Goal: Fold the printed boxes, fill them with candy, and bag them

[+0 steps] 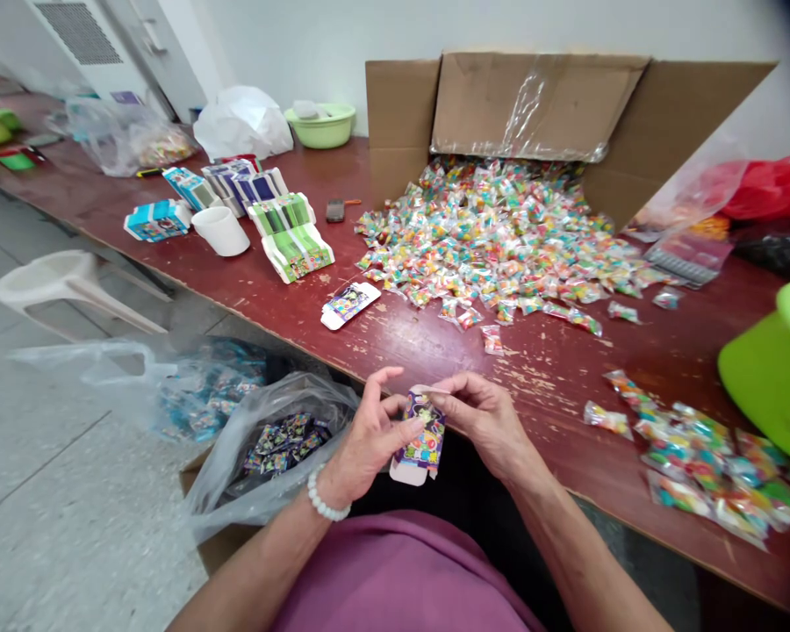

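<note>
A small purple printed candy box (424, 432) is held between my hands, over my lap at the table edge. My left hand (377, 426) grips its side with the thumb across the front, the index finger raised. At its top flap, my right hand (480, 412) pinches the card between thumb and fingers. The bottom flap hangs open and shows white. Beyond my hands, a flattened purple box (350, 305) lies on the table. A wide heap of wrapped candies (493, 237) spreads out in front of a large cardboard carton (540, 105).
Stacked green flat boxes (293, 235), a white roll (221, 231) and blue boxes (158, 219) stand at left. A lime green basin (773, 377) and loose candies (704, 461) sit at right. Below left, a plastic-lined carton (283, 448) holds small packets, near a white stool (72, 285).
</note>
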A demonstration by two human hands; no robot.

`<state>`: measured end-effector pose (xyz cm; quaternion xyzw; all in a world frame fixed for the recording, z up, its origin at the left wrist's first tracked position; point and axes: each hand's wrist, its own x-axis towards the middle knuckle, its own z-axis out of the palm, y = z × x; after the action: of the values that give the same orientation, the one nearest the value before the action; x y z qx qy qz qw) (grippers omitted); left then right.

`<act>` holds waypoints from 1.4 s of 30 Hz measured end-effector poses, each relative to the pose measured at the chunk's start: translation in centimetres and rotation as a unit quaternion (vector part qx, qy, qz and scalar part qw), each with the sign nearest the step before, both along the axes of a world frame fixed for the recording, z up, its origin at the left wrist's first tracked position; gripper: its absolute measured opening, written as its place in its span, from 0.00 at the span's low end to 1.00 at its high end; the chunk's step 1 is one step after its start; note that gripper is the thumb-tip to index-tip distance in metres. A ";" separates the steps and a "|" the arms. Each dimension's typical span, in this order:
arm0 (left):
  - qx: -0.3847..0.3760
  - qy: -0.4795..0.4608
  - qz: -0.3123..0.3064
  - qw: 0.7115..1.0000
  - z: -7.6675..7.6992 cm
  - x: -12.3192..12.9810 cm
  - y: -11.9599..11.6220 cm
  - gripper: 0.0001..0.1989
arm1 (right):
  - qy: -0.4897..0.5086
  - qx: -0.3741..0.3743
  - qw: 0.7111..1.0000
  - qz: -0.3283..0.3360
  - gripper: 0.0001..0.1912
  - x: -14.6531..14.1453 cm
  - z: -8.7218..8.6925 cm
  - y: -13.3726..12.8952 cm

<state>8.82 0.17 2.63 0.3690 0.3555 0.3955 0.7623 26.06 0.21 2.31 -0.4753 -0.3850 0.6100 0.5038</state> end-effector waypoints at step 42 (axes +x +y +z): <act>-0.113 0.033 -0.047 0.992 -3.2 -0.1 -2.3 0.18 | -0.521 0.094 0.831 -0.173 0.17 6.6 -1.5 6.3</act>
<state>8.76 -2.13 -0.56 0.3096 0.4054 0.3039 0.8046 32.63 6.47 0.82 -0.7319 -0.5570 0.1359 0.3682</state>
